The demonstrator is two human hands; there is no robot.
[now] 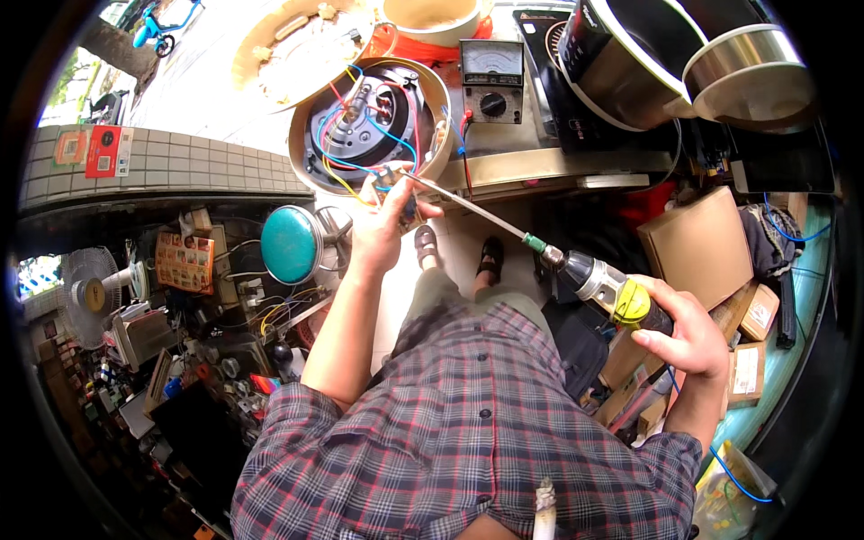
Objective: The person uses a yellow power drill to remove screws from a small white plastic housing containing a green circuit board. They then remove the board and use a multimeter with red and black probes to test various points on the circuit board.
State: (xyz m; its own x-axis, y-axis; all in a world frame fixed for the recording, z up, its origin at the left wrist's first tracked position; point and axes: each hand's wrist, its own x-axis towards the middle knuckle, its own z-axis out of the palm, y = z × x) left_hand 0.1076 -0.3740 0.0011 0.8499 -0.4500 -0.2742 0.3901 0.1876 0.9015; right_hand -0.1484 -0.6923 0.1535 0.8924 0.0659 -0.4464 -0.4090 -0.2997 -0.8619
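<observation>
A power drill [596, 281] with a yellow dial is gripped in my right hand [686, 331], fingers wrapped round its body. Its long thin bit [481, 214] slants up and left, the tip reaching a small wired part [408, 196] pinched in my left hand [378, 229]; whether it touches a screw I cannot tell. Red, yellow and blue wires link that part to an opened round appliance [367, 124], whose dark metal inside shows within a cream housing. My left fingers partly cover the wired part, so its exact kind is hidden.
An analog multimeter [491, 81] stands right of the appliance. A cream cover [247, 76] with loose bits lies at the far left. Metal pots [630, 67] sit on a black cooktop at the right. Below are a teal stool [292, 245] and cardboard boxes [697, 247].
</observation>
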